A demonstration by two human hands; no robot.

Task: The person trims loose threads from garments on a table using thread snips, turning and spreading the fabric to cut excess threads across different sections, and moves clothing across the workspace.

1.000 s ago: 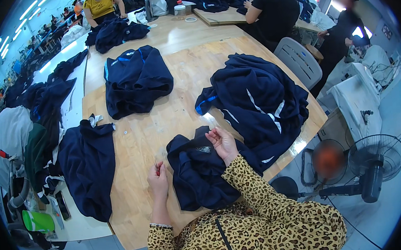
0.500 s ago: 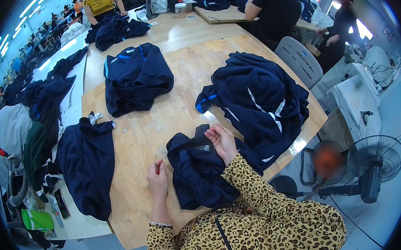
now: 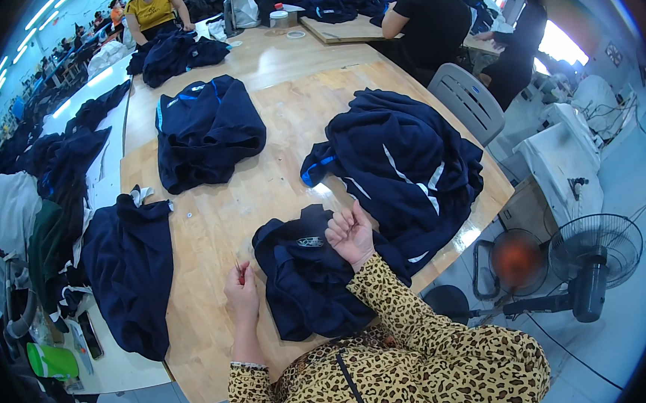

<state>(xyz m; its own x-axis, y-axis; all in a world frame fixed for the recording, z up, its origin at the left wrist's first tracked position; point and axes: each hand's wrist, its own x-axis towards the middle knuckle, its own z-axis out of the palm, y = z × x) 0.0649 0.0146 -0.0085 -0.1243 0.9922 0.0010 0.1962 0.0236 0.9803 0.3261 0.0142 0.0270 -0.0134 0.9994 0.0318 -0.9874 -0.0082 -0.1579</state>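
Note:
A dark navy garment (image 3: 307,292) with a small pale printed patch lies crumpled on the wooden table right in front of me. My left hand (image 3: 241,289) is beside its left edge, closed around a small pointed metal tool (image 3: 238,266). Only the tip shows, so its exact kind is unclear. Over the garment's right side, my right hand (image 3: 350,237) is raised with the palm turned up and the fingers curled in. Whatever it may hold is too small to make out.
A big navy garment heap (image 3: 403,166) with white stripes lies to the right. Other navy garments lie at far left (image 3: 210,134) and near left (image 3: 130,275). A grey chair (image 3: 467,101) and a standing fan (image 3: 593,257) are at the right. People work at the far side.
My right hand has drawn back from the garment's upper edge and turned palm up, its fingers curling. The left hand stays beside the garment with the tool. The whole view has shifted slightly.

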